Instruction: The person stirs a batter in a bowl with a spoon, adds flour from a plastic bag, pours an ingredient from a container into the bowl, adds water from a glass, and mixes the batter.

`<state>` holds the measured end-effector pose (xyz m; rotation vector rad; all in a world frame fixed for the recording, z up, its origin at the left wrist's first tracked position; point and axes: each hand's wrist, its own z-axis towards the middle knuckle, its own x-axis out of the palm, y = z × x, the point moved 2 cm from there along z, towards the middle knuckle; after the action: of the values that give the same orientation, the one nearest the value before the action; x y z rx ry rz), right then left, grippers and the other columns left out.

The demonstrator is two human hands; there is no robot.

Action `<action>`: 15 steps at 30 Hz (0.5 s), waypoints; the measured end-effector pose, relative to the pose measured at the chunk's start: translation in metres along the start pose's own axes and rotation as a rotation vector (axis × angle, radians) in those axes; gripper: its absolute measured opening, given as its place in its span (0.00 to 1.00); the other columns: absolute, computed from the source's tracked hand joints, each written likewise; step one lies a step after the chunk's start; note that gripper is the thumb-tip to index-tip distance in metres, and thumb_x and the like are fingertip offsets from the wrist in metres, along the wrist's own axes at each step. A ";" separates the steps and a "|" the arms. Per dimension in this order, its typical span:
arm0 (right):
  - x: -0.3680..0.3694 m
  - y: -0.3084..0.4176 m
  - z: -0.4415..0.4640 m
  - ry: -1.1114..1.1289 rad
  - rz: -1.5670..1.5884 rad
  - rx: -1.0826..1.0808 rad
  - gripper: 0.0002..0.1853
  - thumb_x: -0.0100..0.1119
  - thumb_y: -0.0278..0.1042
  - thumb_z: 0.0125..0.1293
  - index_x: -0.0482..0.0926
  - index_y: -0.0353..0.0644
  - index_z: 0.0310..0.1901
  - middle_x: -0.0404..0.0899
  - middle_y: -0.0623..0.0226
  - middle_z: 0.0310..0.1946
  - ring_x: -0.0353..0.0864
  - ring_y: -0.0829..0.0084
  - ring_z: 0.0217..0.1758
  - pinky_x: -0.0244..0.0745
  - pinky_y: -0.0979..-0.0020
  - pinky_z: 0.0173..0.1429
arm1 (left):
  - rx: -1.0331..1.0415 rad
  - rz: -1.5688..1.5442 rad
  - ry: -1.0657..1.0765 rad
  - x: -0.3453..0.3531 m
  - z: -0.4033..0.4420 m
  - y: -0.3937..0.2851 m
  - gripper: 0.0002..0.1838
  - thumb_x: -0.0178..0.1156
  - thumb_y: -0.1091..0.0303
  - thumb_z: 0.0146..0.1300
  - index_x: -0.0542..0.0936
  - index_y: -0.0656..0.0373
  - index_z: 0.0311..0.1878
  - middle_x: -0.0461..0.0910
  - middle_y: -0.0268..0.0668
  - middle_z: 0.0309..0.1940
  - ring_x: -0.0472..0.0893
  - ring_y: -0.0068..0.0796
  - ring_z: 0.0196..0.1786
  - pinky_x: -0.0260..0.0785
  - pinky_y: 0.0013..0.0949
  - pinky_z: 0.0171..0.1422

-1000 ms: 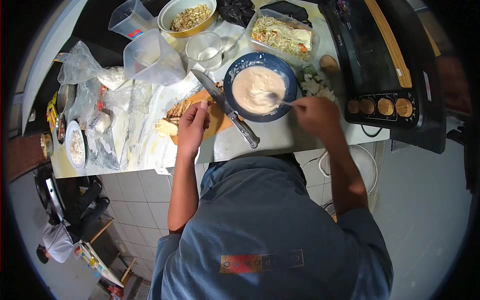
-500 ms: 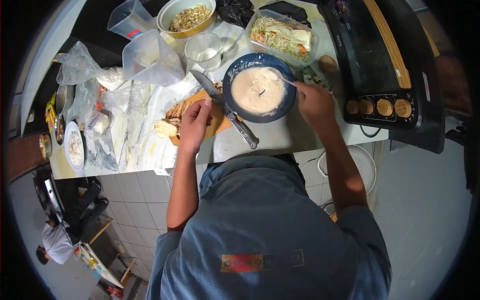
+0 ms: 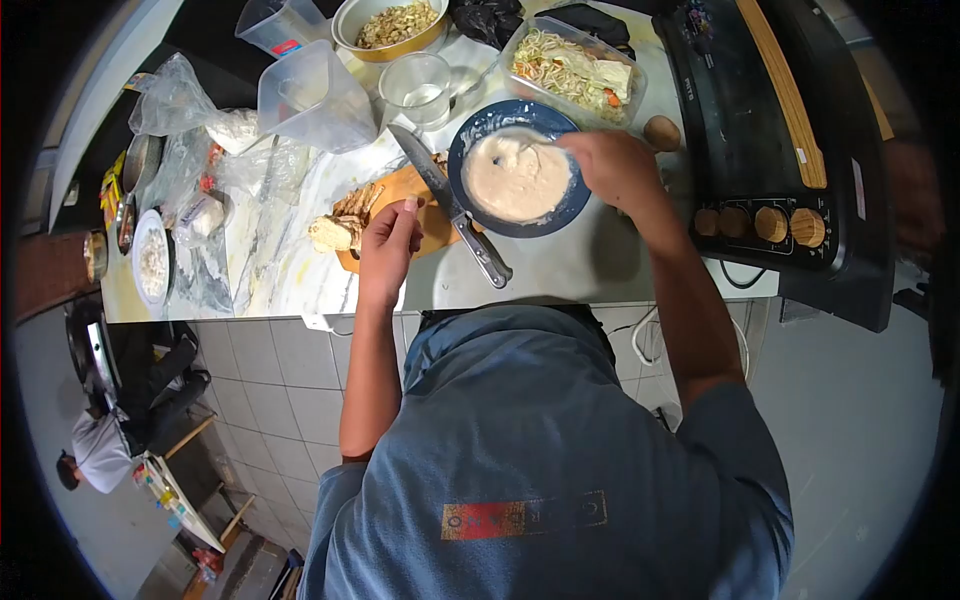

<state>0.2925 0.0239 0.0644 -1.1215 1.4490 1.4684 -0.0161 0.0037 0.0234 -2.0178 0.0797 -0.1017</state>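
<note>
My right hand (image 3: pixel 618 172) is closed around a spoon (image 3: pixel 548 139) at the upper right rim of a dark blue bowl (image 3: pixel 580 208). The spoon is mostly hidden by my fingers and the batter. Thick, pale batter (image 3: pixel 518 185) fills the bowl's middle, with smears up its inner wall. My left hand (image 3: pixel 388 248) hovers over the orange cutting board (image 3: pixel 432 222), fingers curled and thumb up, with nothing visible in it. Beside it, a large knife (image 3: pixel 450 205) lies slanted across the board, blade toward the back. Browned, sliced food (image 3: pixel 345 222) sits at the board's left.
A plastic container of noodles and vegetables (image 3: pixel 575 75), a clear cup (image 3: pixel 416 92), a plastic jug (image 3: pixel 315 100) and a bowl of chopped food (image 3: pixel 395 25) stand behind. Right is a black oven (image 3: pixel 760 120); left are plastic bags (image 3: pixel 250 165) and a white plate (image 3: pixel 150 260). Another person (image 3: pixel 105 450) sits far left.
My right hand has moved up and left along the bowl's rim with the spoon, and the batter's surface is folded differently. My left hand stays over the board. The view has shifted slightly.
</note>
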 end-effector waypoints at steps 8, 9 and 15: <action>-0.056 0.000 -0.014 0.148 -0.134 -0.060 0.12 0.55 0.33 0.67 0.87 0.52 0.46 0.85 0.58 0.37 0.83 0.54 0.44 0.77 0.57 0.48 | 0.006 -0.012 -0.027 0.001 -0.002 0.009 0.17 0.58 0.55 0.73 0.82 0.62 0.45 0.71 0.23 0.24 0.65 0.13 0.25 0.56 0.21 0.29; -0.052 -0.007 -0.008 0.071 -0.160 -0.079 0.12 0.55 0.32 0.66 0.87 0.52 0.46 0.84 0.58 0.38 0.83 0.54 0.44 0.77 0.57 0.49 | 0.003 -0.008 -0.010 0.002 0.000 0.010 0.17 0.58 0.55 0.73 0.82 0.62 0.45 0.71 0.23 0.24 0.66 0.13 0.26 0.57 0.21 0.29; -0.046 -0.020 -0.010 -0.028 -0.291 -0.098 0.12 0.55 0.31 0.66 0.87 0.50 0.47 0.84 0.57 0.37 0.83 0.54 0.44 0.77 0.57 0.50 | -0.026 0.215 0.045 0.013 0.030 0.007 0.18 0.61 0.55 0.71 0.82 0.64 0.45 0.77 0.28 0.26 0.72 0.16 0.28 0.65 0.23 0.33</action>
<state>0.3263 0.0174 0.1021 -1.3063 1.1491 1.3537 0.0002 0.0265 0.0042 -2.0205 0.3272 -0.0095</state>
